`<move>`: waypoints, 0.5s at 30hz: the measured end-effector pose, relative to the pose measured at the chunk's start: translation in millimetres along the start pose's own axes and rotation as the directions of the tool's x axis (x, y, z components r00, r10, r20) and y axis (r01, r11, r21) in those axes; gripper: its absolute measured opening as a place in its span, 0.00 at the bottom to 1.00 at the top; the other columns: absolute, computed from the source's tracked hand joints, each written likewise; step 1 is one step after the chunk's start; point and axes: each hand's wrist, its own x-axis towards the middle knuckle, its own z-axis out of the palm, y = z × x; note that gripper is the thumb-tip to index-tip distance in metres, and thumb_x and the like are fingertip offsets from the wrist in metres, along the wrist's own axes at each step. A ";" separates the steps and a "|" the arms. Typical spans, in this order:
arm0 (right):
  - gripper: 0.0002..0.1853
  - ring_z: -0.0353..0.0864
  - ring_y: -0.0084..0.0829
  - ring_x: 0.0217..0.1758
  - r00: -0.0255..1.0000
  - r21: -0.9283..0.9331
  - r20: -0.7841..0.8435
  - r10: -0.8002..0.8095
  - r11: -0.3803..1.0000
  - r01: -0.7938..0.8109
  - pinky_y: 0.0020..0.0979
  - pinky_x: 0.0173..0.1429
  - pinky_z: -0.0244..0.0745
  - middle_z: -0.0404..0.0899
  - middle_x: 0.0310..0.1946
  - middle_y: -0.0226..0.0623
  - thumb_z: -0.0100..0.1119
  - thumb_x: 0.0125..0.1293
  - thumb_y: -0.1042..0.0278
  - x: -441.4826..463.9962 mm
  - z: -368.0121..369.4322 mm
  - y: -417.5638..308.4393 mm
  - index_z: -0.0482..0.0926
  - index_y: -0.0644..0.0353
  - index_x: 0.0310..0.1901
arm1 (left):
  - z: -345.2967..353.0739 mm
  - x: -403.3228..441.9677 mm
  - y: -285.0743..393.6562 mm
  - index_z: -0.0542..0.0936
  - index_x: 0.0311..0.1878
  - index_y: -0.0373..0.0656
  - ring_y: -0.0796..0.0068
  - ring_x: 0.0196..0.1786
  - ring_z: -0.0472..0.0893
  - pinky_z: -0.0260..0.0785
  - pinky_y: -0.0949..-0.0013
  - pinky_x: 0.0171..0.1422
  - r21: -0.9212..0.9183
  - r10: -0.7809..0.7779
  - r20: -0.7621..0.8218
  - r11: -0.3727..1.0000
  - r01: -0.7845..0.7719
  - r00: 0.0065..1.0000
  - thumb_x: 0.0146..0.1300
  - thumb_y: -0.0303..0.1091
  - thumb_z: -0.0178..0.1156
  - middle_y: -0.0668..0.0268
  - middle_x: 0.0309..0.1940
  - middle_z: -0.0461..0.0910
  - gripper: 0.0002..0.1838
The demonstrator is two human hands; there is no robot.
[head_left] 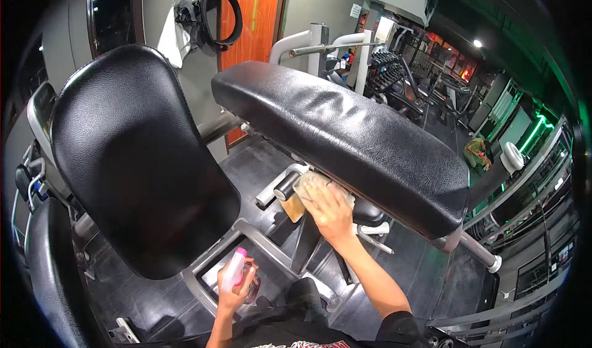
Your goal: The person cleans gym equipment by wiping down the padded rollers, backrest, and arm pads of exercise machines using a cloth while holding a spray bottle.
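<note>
My left hand (233, 291) is wrapped round a clear spray bottle (234, 271) with a pink top, low in the middle of the view. Further up and to the right, my right hand (330, 211) presses a pale cloth (311, 184) by the lower edge of a long black padded cushion (345, 126). Part of the cloth hangs down below the fingers, and the palm hides the rest. The cushion's top is creased and shiny. To the left stands a wide black padded seat back (135, 150).
Grey metal frame bars (265, 244) run below the cushion. A red-brown door (250, 27) and a hanging black belt (237, 24) are behind. Dumbbell racks (385, 70) stand at the back, and a metal bar end (493, 263) sticks out at the right.
</note>
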 end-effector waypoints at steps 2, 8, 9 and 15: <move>0.12 0.74 0.33 0.62 0.998 -0.057 0.056 -0.028 0.998 0.032 0.39 0.68 0.66 0.78 0.56 0.29 0.61 0.57 0.66 -28.0 21.1 -7.7 0.85 0.53 0.43 | -2.4 -2.4 1.4 0.75 0.47 0.30 0.77 0.25 0.80 0.72 0.76 0.31 -0.012 -0.014 -0.008 1.000 0.013 1.000 0.62 0.19 0.59 0.58 0.33 0.80 0.10; 0.18 0.69 0.36 0.67 0.901 0.189 0.435 0.004 0.977 -0.095 0.35 0.69 0.65 0.72 0.63 0.34 0.60 0.58 0.64 -153.0 113.2 -50.3 0.81 0.59 0.50 | 1.7 0.1 -1.0 0.75 0.47 0.30 0.78 0.25 0.80 0.72 0.76 0.31 -0.021 -0.018 -0.021 1.000 0.017 1.000 0.62 0.18 0.58 0.60 0.33 0.80 0.10; 0.17 0.69 0.36 0.66 0.892 0.246 0.450 0.036 0.956 -0.163 0.36 0.69 0.65 0.73 0.61 0.33 0.60 0.57 0.64 -168.4 122.1 -55.3 0.82 0.57 0.48 | 4.9 0.8 -0.6 0.75 0.47 0.30 0.79 0.26 0.80 0.73 0.76 0.31 -0.064 0.003 -0.009 0.998 -0.003 1.000 0.61 0.18 0.59 0.60 0.33 0.80 0.10; 0.10 0.70 0.35 0.66 0.972 0.309 0.236 0.010 0.947 -0.085 0.40 0.69 0.66 0.77 0.55 0.28 0.58 0.52 0.66 -62.3 41.4 -41.7 0.83 0.49 0.37 | 10.0 1.6 4.5 0.75 0.46 0.29 0.78 0.26 0.80 0.74 0.76 0.31 -0.034 0.025 0.042 0.999 -0.024 0.999 0.61 0.18 0.59 0.59 0.33 0.80 0.10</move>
